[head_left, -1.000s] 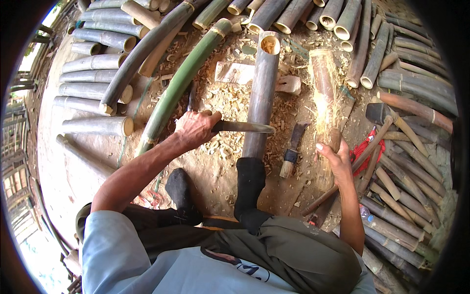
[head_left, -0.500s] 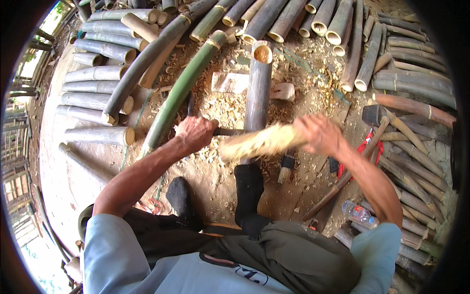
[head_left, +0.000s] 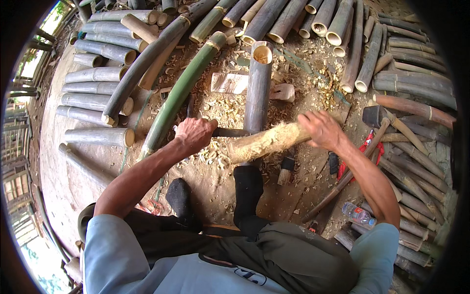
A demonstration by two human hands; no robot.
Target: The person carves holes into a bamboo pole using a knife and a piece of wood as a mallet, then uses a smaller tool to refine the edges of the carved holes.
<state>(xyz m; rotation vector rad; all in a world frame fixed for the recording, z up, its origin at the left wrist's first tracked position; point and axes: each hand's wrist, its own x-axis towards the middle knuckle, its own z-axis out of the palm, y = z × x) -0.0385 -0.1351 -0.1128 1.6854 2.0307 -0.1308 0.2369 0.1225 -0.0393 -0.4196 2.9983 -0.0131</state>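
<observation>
My left hand (head_left: pixel 195 134) is closed round the end of a dark, narrow blade-like tool (head_left: pixel 231 132), which reaches right to a grey bamboo tube (head_left: pixel 257 95). Whether the tool's tip touches the tube I cannot tell. That tube points away from me, its open, pale-lined far end facing up and its near end by my black-socked foot (head_left: pixel 248 183). In my right hand (head_left: pixel 322 130) is a thick, pale wooden club (head_left: pixel 271 141) with a frayed, fibrous surface. It slants down to the left, crossing in front of the tube's near part, and hides what lies behind it.
A long green bamboo pole (head_left: pixel 182 95) lies left of the tube. Cut bamboo tubes (head_left: pixel 100 100) line the left, far and right sides. Wood shavings (head_left: pixel 227 105), a flat pale block (head_left: pixel 230 83), a brush (head_left: pixel 286 170), a hammer (head_left: pixel 374 115) and a plastic bottle (head_left: pixel 358 213) lie around.
The club was blurred by motion and is now sharp, its left end slightly further right. My right hand has shifted slightly; my left hand and the tube stay nearly in place.
</observation>
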